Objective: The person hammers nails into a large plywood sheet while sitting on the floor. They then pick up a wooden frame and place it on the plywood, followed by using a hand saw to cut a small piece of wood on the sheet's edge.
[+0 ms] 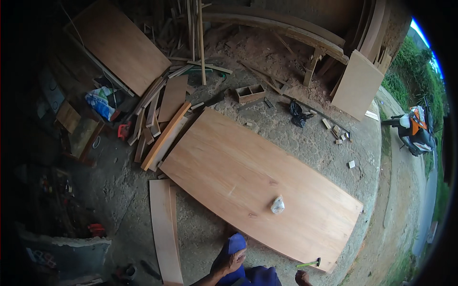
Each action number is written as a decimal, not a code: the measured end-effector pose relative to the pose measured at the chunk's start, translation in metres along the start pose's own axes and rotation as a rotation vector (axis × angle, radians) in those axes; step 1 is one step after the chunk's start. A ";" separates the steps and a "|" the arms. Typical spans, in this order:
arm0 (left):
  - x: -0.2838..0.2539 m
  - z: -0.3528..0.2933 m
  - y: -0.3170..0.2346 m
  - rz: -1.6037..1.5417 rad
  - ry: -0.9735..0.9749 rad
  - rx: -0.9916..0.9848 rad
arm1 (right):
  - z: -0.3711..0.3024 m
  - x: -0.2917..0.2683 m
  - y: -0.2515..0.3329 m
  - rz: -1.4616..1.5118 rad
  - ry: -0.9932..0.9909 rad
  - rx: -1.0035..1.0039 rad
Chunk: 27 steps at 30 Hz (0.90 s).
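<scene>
A large plywood sheet [253, 183] lies flat on the concrete floor [305, 143], running from upper left to lower right. It is the biggest item present. A second wooden panel [119, 45] leans or lies at upper left, and a smaller pale board [358, 85] stands against the timber pile at upper right. A long narrow plank [164, 231] lies on the floor just beside the sheet's near left corner. A stack of offcut boards [162, 133] touches the sheet's far left edge. A parked scooter [416, 128] stands well apart at the right, on the path.

A small wooden box [250, 92] with compartments sits beyond the sheet's far end. A crumpled clear plastic bag [277, 205] rests on the sheet, toward its near side. A hammer with a green handle [309, 263] lies at the sheet's near right corner.

The person's left hand [233, 261] rests on a blue-clad knee, fingers loosely curled, holding nothing. The right hand [301, 277] is near the hammer but apart from it; cropped at the frame edge, its grip cannot be told.
</scene>
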<state>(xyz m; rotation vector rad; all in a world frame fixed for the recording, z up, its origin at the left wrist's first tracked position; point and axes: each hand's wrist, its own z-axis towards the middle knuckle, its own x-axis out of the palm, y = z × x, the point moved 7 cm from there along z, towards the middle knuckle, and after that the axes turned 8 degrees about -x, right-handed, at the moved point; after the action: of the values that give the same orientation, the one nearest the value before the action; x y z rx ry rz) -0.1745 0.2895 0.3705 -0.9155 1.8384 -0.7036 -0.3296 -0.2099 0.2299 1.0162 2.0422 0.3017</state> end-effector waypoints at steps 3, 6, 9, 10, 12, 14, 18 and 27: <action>-0.051 0.040 0.017 -0.372 -0.256 -0.161 | 0.028 -0.078 0.004 -0.062 0.001 -0.022; -0.106 0.036 0.076 -0.651 -0.449 -0.437 | 0.032 -0.075 0.152 0.039 0.036 0.075; -0.106 0.028 0.106 -0.695 -0.364 -0.731 | 0.046 -0.096 0.226 -0.247 0.000 -0.243; -0.099 0.026 0.113 -0.721 -0.304 -0.800 | 0.053 -0.116 0.205 -0.202 -0.012 -0.123; -0.098 -0.019 0.162 -0.963 -0.385 -1.040 | 0.080 -0.090 0.245 -0.131 0.092 -0.016; -0.090 -0.044 0.194 -1.004 -0.473 -1.288 | 0.104 -0.100 0.269 -0.123 0.123 0.026; -0.113 -0.068 0.225 -1.081 -0.694 -1.335 | 0.202 -0.113 0.345 -0.150 0.259 0.075; -0.089 0.139 0.102 -1.045 -0.824 -1.419 | 0.611 -0.277 0.602 -0.934 0.618 -0.361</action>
<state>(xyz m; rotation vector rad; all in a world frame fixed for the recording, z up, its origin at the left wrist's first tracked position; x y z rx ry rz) -0.0520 0.4083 0.2790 -2.6217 0.7533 0.6061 0.5628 -0.1116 0.3117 -0.3473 2.6216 0.4840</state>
